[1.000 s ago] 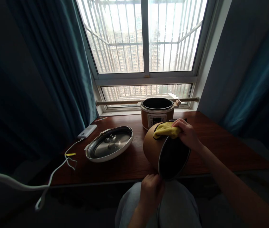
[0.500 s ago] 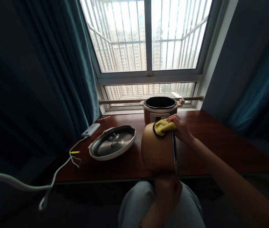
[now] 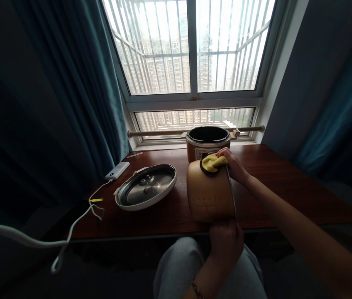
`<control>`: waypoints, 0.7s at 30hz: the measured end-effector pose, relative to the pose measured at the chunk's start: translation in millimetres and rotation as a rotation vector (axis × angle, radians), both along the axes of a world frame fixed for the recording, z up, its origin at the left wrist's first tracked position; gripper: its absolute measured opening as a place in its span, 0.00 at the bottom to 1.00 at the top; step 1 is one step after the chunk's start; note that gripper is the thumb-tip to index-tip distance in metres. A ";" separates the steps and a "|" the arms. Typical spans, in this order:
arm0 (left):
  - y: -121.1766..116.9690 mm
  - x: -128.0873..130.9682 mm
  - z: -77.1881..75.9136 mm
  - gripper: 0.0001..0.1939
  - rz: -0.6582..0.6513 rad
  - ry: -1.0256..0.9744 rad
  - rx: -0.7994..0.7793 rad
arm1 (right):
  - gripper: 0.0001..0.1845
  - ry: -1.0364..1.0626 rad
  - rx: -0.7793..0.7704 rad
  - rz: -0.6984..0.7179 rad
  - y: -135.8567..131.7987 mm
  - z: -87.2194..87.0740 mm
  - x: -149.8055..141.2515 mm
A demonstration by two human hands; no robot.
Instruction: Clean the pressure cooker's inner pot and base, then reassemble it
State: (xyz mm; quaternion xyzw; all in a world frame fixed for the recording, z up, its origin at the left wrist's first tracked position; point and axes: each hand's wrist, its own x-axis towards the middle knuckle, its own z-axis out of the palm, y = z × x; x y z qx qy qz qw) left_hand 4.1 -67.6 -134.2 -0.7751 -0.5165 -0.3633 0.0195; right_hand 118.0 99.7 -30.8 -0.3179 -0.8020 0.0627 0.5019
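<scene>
I am watching the pot (image 3: 209, 195) leaning on its side in front of the cooker (image 3: 191, 152), its mouth turning rightward. My right grip (image 3: 232, 162) is pinching a yellow cloth (image 3: 211, 163) against the pot's upper wall, near the rim; my left grip (image 3: 226, 238) is holding the rim from below, its fingers partly hidden. Whether the surface (image 3: 272, 178) is bearing any weight, I cannot tell. That is worrying me: if the left grip were loosening, the round, smooth-looking wall could be rolling free and dropping off the side away from the cooker. The cloth could be sliding too, costing me the upper hold. Pushing forward too hard could be knocking pot against cooker, and swinging wide could be clipping the lid (image 3: 152, 187), which is lying inside-up, left of the cooker.
</scene>
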 end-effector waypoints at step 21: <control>12.6 18.1 13.9 0.08 0.013 0.136 -0.120 | 0.23 -0.626 -0.136 0.034 -4.0 73.6 33.2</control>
